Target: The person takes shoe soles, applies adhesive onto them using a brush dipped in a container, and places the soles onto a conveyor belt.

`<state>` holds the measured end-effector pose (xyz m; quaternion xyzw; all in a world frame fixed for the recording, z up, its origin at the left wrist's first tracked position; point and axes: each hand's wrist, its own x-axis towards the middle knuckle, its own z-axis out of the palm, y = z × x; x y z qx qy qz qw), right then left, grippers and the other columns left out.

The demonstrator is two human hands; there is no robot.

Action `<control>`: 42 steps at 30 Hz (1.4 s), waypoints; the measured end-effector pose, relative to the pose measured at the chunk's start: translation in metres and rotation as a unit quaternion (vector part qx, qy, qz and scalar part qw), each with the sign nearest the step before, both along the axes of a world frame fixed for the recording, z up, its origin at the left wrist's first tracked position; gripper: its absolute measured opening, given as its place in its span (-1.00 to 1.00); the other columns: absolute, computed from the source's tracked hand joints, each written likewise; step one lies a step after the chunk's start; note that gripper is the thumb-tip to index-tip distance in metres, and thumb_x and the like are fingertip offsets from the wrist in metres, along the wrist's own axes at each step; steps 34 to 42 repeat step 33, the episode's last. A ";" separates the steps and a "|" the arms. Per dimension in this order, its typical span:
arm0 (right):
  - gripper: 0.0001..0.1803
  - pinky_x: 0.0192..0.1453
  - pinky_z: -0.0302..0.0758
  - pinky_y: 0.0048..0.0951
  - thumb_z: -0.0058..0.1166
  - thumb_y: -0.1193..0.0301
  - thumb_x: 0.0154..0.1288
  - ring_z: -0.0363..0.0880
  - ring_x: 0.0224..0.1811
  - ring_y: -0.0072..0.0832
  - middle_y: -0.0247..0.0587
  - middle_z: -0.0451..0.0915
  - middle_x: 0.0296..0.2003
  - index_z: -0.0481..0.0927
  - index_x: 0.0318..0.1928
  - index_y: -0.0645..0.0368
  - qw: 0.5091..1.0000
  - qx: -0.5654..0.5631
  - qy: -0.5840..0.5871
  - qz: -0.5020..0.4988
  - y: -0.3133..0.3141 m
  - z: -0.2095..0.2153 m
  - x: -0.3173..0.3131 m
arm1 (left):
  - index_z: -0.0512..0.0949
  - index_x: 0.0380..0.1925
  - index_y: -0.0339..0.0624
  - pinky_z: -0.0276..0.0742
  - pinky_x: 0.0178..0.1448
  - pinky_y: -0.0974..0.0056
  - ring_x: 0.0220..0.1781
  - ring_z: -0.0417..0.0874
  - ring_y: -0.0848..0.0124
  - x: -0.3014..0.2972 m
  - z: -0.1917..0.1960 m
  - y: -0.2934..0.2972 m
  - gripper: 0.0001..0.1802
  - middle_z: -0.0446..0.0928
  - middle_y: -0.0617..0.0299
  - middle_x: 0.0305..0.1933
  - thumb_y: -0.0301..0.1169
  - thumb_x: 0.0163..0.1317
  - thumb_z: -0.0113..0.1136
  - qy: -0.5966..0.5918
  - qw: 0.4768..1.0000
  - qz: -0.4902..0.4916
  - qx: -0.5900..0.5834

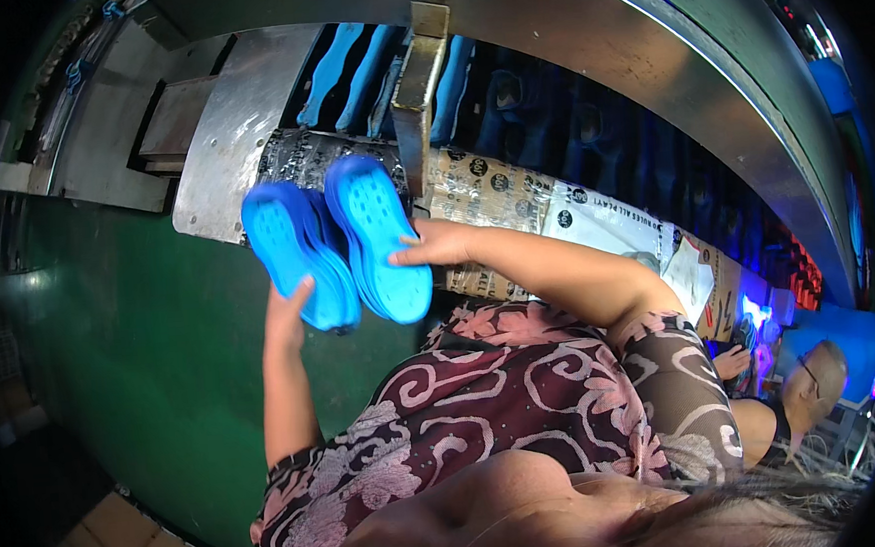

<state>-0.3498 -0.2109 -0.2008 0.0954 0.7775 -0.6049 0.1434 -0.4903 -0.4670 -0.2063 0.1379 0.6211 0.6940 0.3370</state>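
Note:
Bright blue shoe soles are held up in front of me, one bunch in each hand, their light blue inner faces toward me. My left hand (287,308) grips the left soles (291,247) near the lower end, thumb on the face; layered edges suggest more than one. My right hand (436,243) is closed on the right soles (369,213), with its thumb over the face and the other fingers mostly hidden behind. The two bunches stand side by side, tilted, their inner edges close together.
More blue soles (330,76) lie in a row behind a metal bracket (415,104). Taped cardboard (487,185) covers the machine's front edge, beside a metal plate (234,136). A metal beam (664,39) arches overhead. Green surface (142,362) lies left; another person (815,381) is far right.

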 end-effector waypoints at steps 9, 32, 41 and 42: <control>-0.20 0.05 0.39 -0.27 0.13 -0.05 0.01 0.52 -0.07 -0.07 0.07 0.55 -0.14 0.25 0.17 0.15 0.950 0.268 -0.125 0.102 0.022 0.050 0.070 | 0.22 0.11 -0.31 0.35 0.12 0.28 -0.03 0.45 0.38 0.151 -0.023 0.015 -0.40 0.40 0.13 0.00 -0.45 0.09 0.24 0.016 0.996 0.088 -0.022; -0.16 0.06 0.40 -0.22 0.01 -0.24 -0.04 0.51 -0.06 -0.04 0.19 0.54 -0.16 0.55 -0.17 0.43 0.938 0.279 -0.082 -0.188 0.082 0.033 0.183 | 0.27 0.08 -0.49 0.33 0.17 0.12 0.05 0.46 0.06 0.094 -0.022 0.173 -0.31 0.43 -0.18 0.01 -0.35 -0.07 0.22 0.547 0.822 0.051 -0.152; -0.14 0.08 0.38 -0.22 -0.03 -0.26 -0.02 0.50 -0.06 -0.01 0.21 0.53 -0.14 0.54 -0.12 0.40 0.939 0.291 -0.083 -0.161 0.089 0.031 0.190 | 0.27 0.08 -0.49 0.33 0.17 0.12 0.05 0.46 0.06 0.100 -0.019 0.189 -0.31 0.43 -0.18 0.01 -0.35 -0.07 0.22 0.551 0.822 0.039 -0.138; -0.14 0.08 0.38 -0.22 -0.03 -0.26 -0.02 0.50 -0.06 -0.01 0.21 0.53 -0.14 0.54 -0.12 0.40 0.939 0.291 -0.083 -0.161 0.089 0.031 0.190 | 0.27 0.08 -0.49 0.33 0.17 0.12 0.05 0.46 0.06 0.100 -0.019 0.189 -0.31 0.43 -0.18 0.01 -0.35 -0.07 0.22 0.551 0.822 0.039 -0.138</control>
